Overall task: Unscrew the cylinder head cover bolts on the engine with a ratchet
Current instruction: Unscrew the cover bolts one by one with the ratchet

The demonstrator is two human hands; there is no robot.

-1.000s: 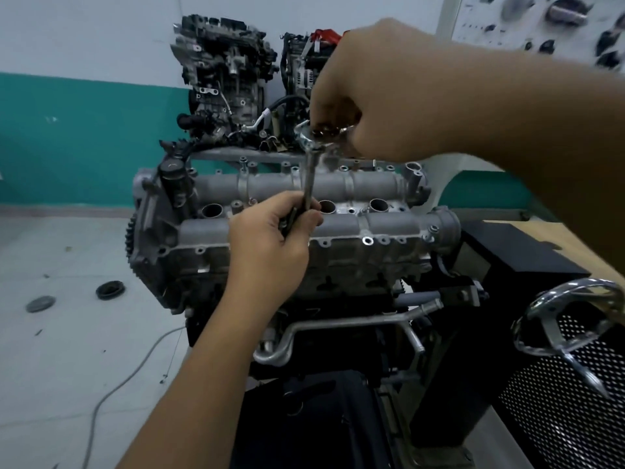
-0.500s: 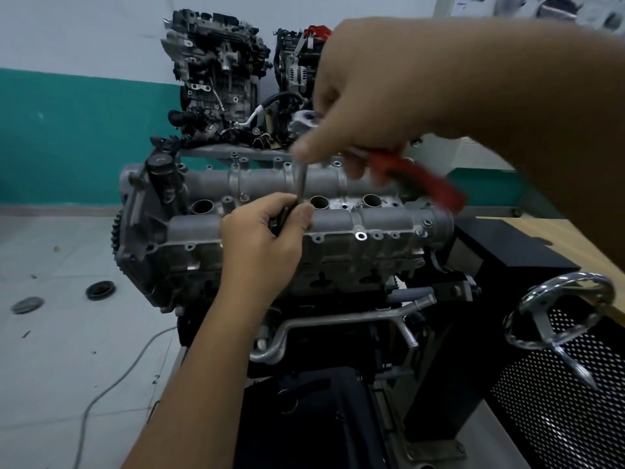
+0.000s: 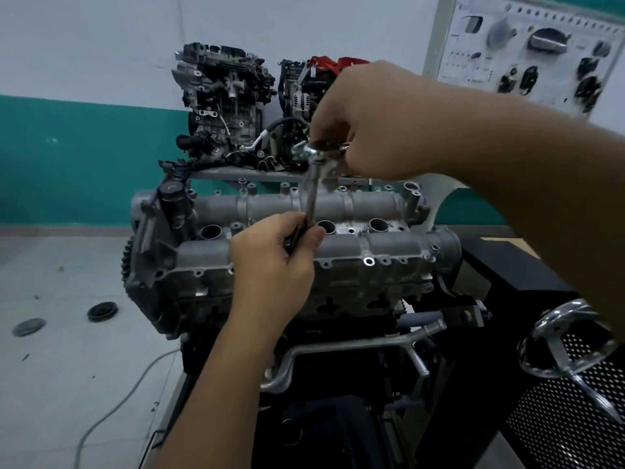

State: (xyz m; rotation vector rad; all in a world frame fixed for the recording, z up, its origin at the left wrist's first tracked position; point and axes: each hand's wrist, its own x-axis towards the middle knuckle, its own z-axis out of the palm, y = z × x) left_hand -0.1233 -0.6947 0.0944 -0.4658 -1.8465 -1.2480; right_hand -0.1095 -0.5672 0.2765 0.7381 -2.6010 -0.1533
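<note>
The cylinder head cover (image 3: 338, 252) sat on top of the engine (image 3: 209, 286) at the centre of the view, silver, with round plug wells along its middle. A ratchet (image 3: 318, 151) stood over it, its chrome extension bar (image 3: 311, 194) running nearly upright down to the cover's mid-line. The right hand (image 3: 368, 123), at 1 o'clock from the cover, had its fingers curled around the ratchet head and handle. The left hand (image 3: 274, 262), at 7 o'clock from the ratchet head, pinched the dark lower end of the bar between thumb and fingers; the bolt beneath was hidden. Two other engines (image 3: 223, 96) stood at 12 o'clock against the wall, and a chrome handwheel (image 3: 568, 336) lay at 4 o'clock
</note>
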